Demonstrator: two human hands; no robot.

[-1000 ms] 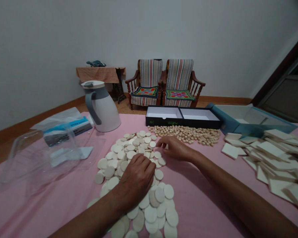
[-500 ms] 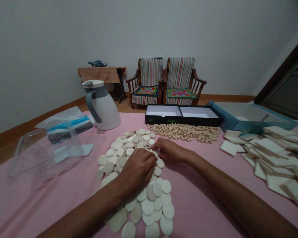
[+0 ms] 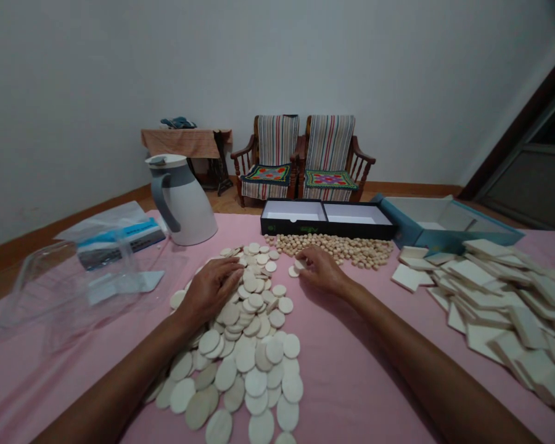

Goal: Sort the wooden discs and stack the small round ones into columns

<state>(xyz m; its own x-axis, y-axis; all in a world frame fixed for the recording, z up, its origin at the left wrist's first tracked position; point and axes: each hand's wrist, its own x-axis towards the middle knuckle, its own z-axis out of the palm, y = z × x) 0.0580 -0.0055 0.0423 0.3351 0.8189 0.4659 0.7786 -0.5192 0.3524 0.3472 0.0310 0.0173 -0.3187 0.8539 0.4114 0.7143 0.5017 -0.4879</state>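
Observation:
A wide heap of flat pale wooden discs (image 3: pixel 247 345) covers the pink tablecloth (image 3: pixel 351 382) in front of me. My left hand (image 3: pixel 211 288) lies palm down on the heap's upper left part, fingers stretched over the discs. My right hand (image 3: pixel 321 270) rests at the heap's far right edge, fingers curled and pinching one disc (image 3: pixel 298 264) beside another loose disc. Just behind it lies a strip of small round wooden pellets (image 3: pixel 346 248).
A white jug with a grey handle (image 3: pixel 181 198) stands at the back left, a clear plastic container (image 3: pixel 69 283) at the left. An open black box (image 3: pixel 326 217) and a blue box (image 3: pixel 444 225) sit behind. Square wooden tiles (image 3: pixel 494 296) pile at the right. Two striped chairs stand by the wall.
My left hand has slid left and farther away across the discs, spreading them. My right hand has moved right, out of the heap, toward the small pellets, with a disc in its fingers.

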